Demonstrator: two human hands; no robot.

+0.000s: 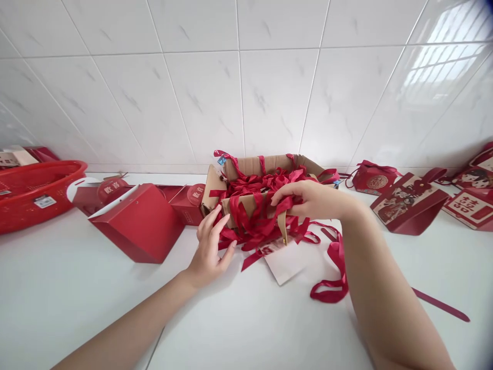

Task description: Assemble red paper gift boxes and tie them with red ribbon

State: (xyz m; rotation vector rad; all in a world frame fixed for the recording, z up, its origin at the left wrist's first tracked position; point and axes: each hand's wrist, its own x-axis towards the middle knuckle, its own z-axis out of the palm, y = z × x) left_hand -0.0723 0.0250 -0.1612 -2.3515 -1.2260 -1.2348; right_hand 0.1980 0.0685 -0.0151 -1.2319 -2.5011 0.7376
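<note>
A cardboard box [252, 163] heaped with red ribbons [265, 182] stands against the wall, and several ribbons spill over its front. My right hand [304, 199] reaches over the box's front edge with curled fingers. From its fingers hangs a tan strap [282, 227] with a gold rivet, attached to a flat white-and-red card piece [284, 261], partly blurred. Fingers spread, my left hand [211, 252] is at the box's front left corner beside the hanging ribbons, holding nothing.
A red folded gift box [142, 226] and a smaller red box [187, 208] stand on the left, beyond them a red plastic basket [46, 198]. Decorated gift boxes [410, 200] line the right. A loose ribbon [333, 288] and a dark red strap [441, 304] lie on the white surface.
</note>
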